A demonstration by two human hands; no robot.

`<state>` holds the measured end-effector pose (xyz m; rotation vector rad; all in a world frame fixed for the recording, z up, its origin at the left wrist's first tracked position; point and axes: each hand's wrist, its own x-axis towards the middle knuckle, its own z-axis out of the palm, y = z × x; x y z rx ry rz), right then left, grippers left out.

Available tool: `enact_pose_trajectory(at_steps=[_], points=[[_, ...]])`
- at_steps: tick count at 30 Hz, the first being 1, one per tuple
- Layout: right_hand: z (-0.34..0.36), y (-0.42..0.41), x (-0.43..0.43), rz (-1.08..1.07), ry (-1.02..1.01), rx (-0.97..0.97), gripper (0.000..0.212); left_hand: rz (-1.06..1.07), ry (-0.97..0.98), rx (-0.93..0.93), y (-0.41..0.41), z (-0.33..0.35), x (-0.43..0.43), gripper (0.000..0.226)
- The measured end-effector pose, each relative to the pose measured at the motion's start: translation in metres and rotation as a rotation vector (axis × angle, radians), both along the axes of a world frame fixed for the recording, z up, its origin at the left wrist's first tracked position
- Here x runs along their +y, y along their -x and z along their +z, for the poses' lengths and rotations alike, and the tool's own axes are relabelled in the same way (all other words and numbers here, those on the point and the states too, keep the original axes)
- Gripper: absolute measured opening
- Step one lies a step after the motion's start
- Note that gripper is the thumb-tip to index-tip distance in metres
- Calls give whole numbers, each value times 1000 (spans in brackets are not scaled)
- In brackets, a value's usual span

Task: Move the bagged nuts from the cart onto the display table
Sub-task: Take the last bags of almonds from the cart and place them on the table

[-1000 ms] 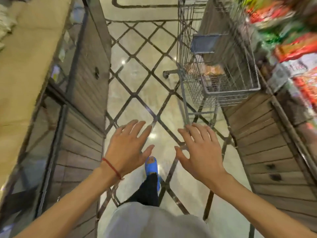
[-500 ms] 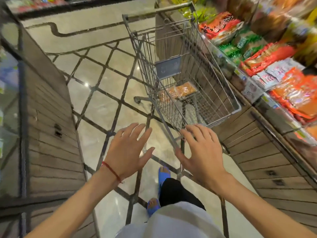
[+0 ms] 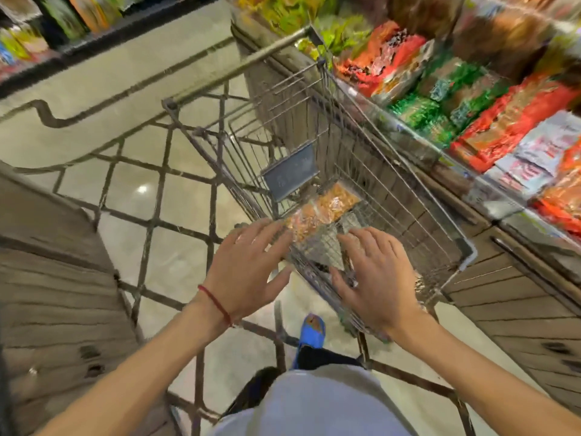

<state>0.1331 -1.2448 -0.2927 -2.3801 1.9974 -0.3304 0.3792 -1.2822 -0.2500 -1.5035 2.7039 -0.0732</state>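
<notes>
Patterned tile floor (image 3: 132,171) runs between wooden fixtures, with a wire cart (image 3: 405,196) parked just beside the display bench (image 3: 471,180), which is heaped with coloured packets. From the head view, the left hand (image 3: 245,265) and right hand (image 3: 374,272) reach empty toward the cart's near end, fingers spread, apart from each other. The step looks like the reach-in: next they must dip over the rim and close on the bagged nuts (image 3: 323,212), seemingly two clear bags on the cart floor, though blur makes the count uncertain.

Motion blur smears the colourful packets (image 3: 490,99) beyond the fingers (image 3: 261,231), which hide the clear nut bag's (image 3: 327,209) near end.
</notes>
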Motion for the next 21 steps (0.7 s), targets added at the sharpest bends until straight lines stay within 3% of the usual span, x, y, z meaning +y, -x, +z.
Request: enact_pose_trajectory(at_steps=[7, 13, 21], points=[[-9, -1, -85, -121, -20, -74, 54, -151, -78, -4, 9, -12, -125, 60], [-22, -13, -135, -282, -139, 34, 58, -362, -159, -38, 33, -41, -235, 62], [-48, -36, -184, -523, -168, 40, 51, -598, -244, -146, 47, -85, -334, 62]])
